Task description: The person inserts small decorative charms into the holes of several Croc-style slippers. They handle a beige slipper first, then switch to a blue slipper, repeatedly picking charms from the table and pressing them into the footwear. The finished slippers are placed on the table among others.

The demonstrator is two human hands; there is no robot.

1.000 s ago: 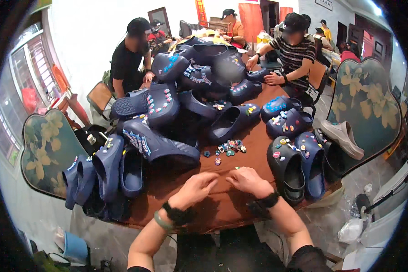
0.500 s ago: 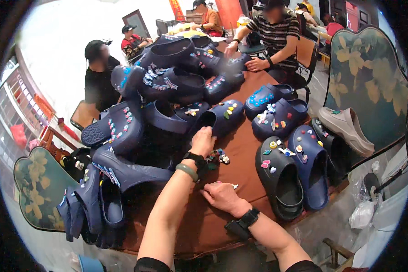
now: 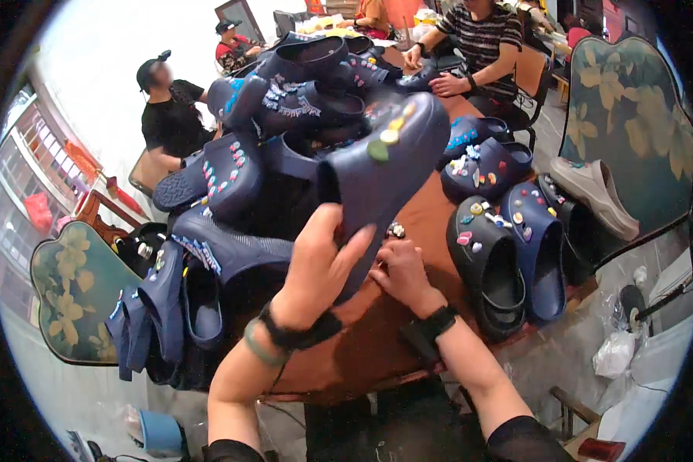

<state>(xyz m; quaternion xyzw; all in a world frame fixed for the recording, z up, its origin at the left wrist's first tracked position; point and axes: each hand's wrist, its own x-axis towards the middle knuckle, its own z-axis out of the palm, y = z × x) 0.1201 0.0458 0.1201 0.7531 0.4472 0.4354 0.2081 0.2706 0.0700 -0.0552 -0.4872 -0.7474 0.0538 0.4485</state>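
Above the brown table: one navy clog, toe raised, clasped near its opening by the left hand, best kept steady there; right hand, fingers bent inward just beside, any hold untellable, best clear of charms.

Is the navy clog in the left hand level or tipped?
Tipped: the left hand holds the navy clog with its opening turned leftward and its toe slanting upward.
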